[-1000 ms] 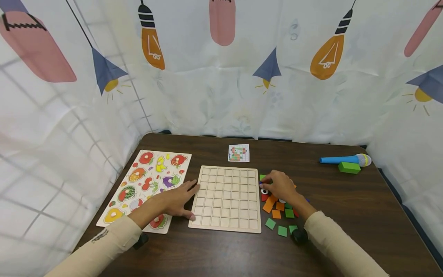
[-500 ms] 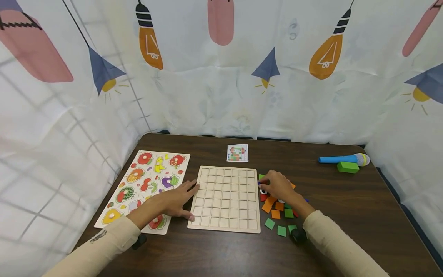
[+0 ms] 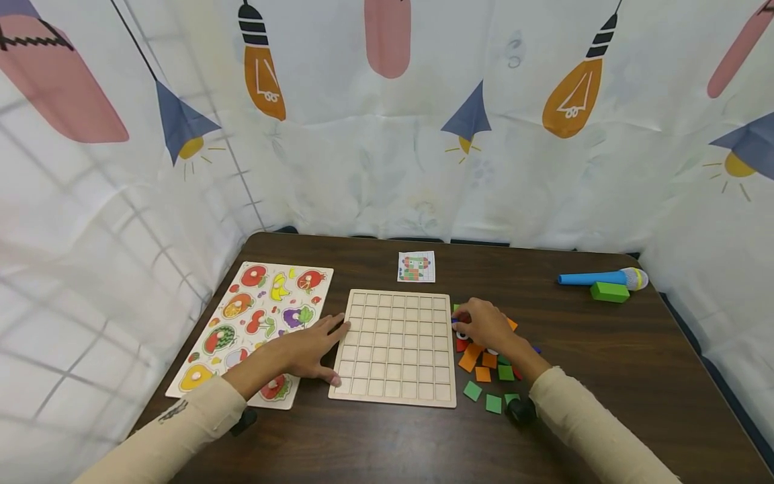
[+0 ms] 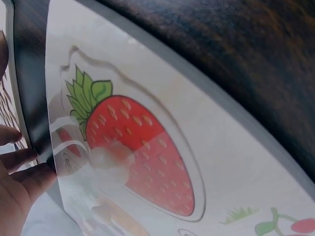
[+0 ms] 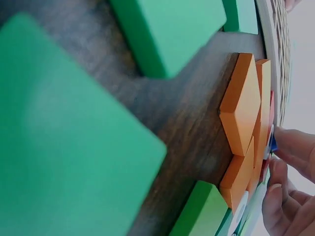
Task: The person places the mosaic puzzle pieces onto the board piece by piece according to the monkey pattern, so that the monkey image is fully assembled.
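My left hand (image 3: 312, 347) rests at the left edge of a pale wooden grid board (image 3: 394, 349), fingers spread and thumb at its lower left. In the left wrist view, the fingertips (image 4: 34, 172) touch the board's edge. Just beyond the board's right side, my right hand (image 3: 486, 324) pinches a small blue piece (image 5: 274, 144), mostly hidden by the fingers. Under and around that hand lie loose coloured pieces: an orange tile (image 3: 482, 374), a green tile (image 3: 472, 390), a red piece (image 3: 462, 345) and several more, some overlapping.
A fruit puzzle board (image 3: 242, 309) lies on the left. Behind the grid board is a small printed pattern card (image 3: 416, 267). A blue toy microphone (image 3: 595, 278) and a green block (image 3: 610, 292) are at the back right. A patterned curtain (image 3: 363, 168) hangs beyond the table (image 3: 387, 444).
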`<state>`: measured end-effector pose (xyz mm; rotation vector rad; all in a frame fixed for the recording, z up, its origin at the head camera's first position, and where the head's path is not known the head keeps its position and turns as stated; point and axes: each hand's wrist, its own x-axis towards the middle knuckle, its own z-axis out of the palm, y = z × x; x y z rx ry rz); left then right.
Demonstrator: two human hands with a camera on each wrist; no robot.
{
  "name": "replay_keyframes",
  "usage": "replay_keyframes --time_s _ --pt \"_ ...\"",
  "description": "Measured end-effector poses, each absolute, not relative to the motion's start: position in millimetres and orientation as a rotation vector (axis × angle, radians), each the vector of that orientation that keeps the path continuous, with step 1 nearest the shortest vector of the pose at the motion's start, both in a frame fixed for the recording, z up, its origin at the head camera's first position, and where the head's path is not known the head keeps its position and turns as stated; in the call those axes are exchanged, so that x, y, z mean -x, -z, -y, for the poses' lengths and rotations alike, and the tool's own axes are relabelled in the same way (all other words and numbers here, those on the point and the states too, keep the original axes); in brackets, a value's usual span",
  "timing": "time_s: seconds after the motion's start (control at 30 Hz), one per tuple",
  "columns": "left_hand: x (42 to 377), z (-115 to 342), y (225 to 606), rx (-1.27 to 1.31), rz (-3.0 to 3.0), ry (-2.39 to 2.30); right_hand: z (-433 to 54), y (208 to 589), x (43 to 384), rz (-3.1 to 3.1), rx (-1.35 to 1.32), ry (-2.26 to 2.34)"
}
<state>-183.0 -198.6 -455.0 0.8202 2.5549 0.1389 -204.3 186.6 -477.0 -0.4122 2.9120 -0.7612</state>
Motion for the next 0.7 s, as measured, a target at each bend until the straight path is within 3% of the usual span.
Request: replay_keyframes --time_s 0.7 --pt "183.2 197.4 455.9 -0.81 -2.56 -0.12 -187.4 474.7 204.7 -2.901 0.39 0.731"
